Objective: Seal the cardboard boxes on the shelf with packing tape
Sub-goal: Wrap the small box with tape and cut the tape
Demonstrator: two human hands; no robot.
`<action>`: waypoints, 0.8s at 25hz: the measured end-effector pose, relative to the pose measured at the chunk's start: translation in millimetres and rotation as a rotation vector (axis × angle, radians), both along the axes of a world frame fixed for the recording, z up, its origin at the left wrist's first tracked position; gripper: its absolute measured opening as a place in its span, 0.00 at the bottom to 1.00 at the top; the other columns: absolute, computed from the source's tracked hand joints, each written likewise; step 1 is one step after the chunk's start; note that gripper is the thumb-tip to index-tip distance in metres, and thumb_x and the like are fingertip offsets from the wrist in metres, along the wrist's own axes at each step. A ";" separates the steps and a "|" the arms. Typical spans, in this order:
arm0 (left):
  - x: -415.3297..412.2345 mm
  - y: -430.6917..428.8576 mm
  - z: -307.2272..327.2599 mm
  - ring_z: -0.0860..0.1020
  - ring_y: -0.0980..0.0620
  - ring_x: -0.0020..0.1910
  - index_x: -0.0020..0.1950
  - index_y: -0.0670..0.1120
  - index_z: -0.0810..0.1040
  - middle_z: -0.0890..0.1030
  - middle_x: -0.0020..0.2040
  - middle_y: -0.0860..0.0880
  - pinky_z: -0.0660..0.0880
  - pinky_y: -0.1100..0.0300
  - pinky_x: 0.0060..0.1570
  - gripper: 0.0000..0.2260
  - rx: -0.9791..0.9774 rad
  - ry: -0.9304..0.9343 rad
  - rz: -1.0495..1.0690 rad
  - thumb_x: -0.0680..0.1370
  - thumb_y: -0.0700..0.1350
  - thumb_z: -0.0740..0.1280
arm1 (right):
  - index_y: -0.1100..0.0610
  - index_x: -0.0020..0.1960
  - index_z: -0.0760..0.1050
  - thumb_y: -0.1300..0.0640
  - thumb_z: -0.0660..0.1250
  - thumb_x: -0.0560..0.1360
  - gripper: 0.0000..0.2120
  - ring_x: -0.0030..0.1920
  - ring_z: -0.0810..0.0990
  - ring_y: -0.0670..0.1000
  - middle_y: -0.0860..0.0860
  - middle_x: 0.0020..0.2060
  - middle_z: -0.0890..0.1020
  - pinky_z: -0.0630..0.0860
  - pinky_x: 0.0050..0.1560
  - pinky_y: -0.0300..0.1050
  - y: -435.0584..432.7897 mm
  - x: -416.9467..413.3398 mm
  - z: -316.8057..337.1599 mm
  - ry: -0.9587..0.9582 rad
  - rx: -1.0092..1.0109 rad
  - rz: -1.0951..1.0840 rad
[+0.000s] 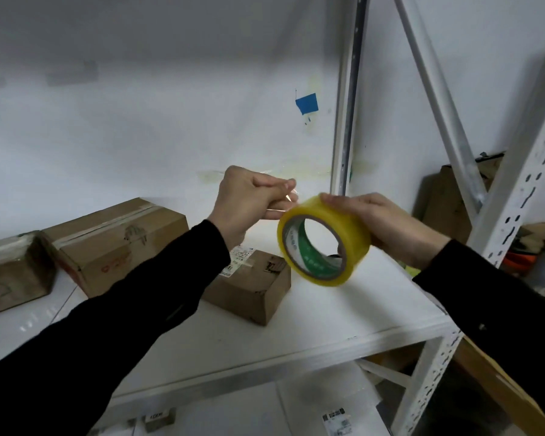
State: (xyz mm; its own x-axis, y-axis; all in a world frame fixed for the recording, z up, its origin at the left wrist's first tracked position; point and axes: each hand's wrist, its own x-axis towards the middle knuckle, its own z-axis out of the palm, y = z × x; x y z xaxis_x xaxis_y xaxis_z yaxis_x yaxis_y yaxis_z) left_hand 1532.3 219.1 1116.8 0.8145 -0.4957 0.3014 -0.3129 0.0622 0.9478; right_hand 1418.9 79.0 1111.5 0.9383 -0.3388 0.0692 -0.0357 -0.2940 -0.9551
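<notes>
Black sleeves [139, 309] reach over shelf [343, 316]; right hand [390, 228] fingers [337, 201] clamped round tape roll [328, 221]; left hand [243, 199] fingers pinch clear tape end [291, 198]; small box [252, 287] below

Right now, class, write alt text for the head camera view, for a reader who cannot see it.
A right hand holds a roll of yellow packing tape while the left hand pinches its pulled-out end above a white shelf. On it sit a small cardboard box below the hands, a bigger box left of it and a third box farthest left.
</notes>
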 end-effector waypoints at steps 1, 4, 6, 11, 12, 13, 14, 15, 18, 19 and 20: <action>-1.9 -3.3 -1.8 0.82 0.52 0.31 0.41 0.40 0.83 0.84 0.33 0.46 0.82 0.58 0.38 0.03 -0.047 0.009 0.038 0.74 0.38 0.70 | 0.62 0.37 0.80 0.41 0.68 0.68 0.23 0.29 0.77 0.48 0.52 0.28 0.80 0.73 0.38 0.43 -3.1 1.9 3.7 -0.004 -0.076 -0.011; 2.7 -4.7 -21.2 0.83 0.50 0.33 0.42 0.38 0.82 0.84 0.35 0.42 0.82 0.59 0.37 0.04 -0.153 0.066 0.119 0.74 0.39 0.70 | 0.64 0.38 0.78 0.34 0.67 0.67 0.30 0.33 0.76 0.51 0.54 0.33 0.79 0.72 0.39 0.42 -11.6 9.0 -14.3 0.196 -0.385 -0.049; 6.3 1.5 -41.1 0.83 0.50 0.33 0.45 0.36 0.82 0.84 0.37 0.42 0.81 0.60 0.36 0.06 -0.109 0.097 0.102 0.74 0.39 0.70 | 0.62 0.44 0.80 0.27 0.65 0.60 0.38 0.40 0.82 0.52 0.53 0.41 0.84 0.79 0.48 0.44 -12.6 11.6 -35.4 0.383 -0.462 -0.005; 28.1 13.4 -48.4 0.85 0.48 0.40 0.48 0.39 0.82 0.85 0.40 0.44 0.81 0.60 0.42 0.06 -0.104 0.181 0.058 0.74 0.40 0.70 | 0.58 0.31 0.73 0.31 0.64 0.67 0.28 0.33 0.76 0.52 0.53 0.30 0.77 0.73 0.42 0.43 -18.2 23.4 -38.4 0.311 -0.408 -0.048; 32.8 15.5 -46.5 0.85 0.48 0.41 0.47 0.40 0.82 0.85 0.39 0.44 0.81 0.60 0.42 0.05 -0.112 0.179 0.059 0.74 0.40 0.70 | 0.57 0.32 0.72 0.33 0.64 0.69 0.27 0.33 0.74 0.52 0.54 0.30 0.75 0.71 0.41 0.43 -18.9 23.9 -36.9 0.285 -0.387 -0.039; 36.7 17.9 -44.9 0.85 0.48 0.41 0.47 0.40 0.82 0.85 0.39 0.45 0.81 0.60 0.43 0.05 -0.110 0.171 0.064 0.74 0.40 0.70 | 0.57 0.32 0.72 0.33 0.64 0.69 0.26 0.33 0.74 0.51 0.54 0.30 0.74 0.71 0.41 0.42 -18.0 21.5 -35.6 0.266 -0.356 -0.015; 40.3 20.2 -44.9 0.85 0.49 0.41 0.47 0.40 0.82 0.85 0.39 0.45 0.81 0.60 0.43 0.05 -0.102 0.161 0.073 0.74 0.40 0.70 | 0.57 0.32 0.71 0.34 0.64 0.70 0.26 0.32 0.74 0.51 0.54 0.29 0.74 0.70 0.41 0.41 -18.1 18.5 -36.0 0.245 -0.300 0.024; 43.0 21.7 -46.0 0.85 0.49 0.40 0.47 0.40 0.82 0.85 0.38 0.45 0.81 0.60 0.43 0.05 -0.094 0.156 0.080 0.73 0.40 0.70 | 0.58 0.31 0.71 0.35 0.64 0.70 0.26 0.31 0.73 0.50 0.54 0.27 0.74 0.70 0.41 0.40 -18.0 14.3 -37.1 0.224 -0.233 0.056; 45.1 20.1 -52.9 0.84 0.49 0.35 0.46 0.38 0.82 0.85 0.36 0.44 0.81 0.62 0.37 0.05 -0.069 0.128 0.115 0.73 0.39 0.70 | 0.57 0.26 0.71 0.39 0.66 0.71 0.25 0.23 0.73 0.48 0.50 0.21 0.74 0.70 0.33 0.35 -15.1 10.1 -50.2 0.243 -0.197 0.069; 45.3 17.6 -56.5 0.84 0.49 0.33 0.45 0.38 0.82 0.85 0.36 0.44 0.80 0.63 0.35 0.05 -0.050 0.104 0.151 0.73 0.39 0.70 | 0.56 0.25 0.71 0.39 0.67 0.71 0.24 0.23 0.73 0.47 0.49 0.21 0.75 0.69 0.30 0.35 -14.9 12.2 -58.7 0.299 -0.317 0.053; 45.8 15.7 -61.1 0.84 0.49 0.32 0.45 0.37 0.82 0.85 0.36 0.44 0.80 0.64 0.34 0.05 -0.021 0.078 0.182 0.73 0.39 0.71 | 0.55 0.27 0.71 0.38 0.66 0.71 0.24 0.24 0.74 0.46 0.49 0.23 0.76 0.69 0.29 0.36 -14.1 13.7 -66.3 0.361 -0.440 0.031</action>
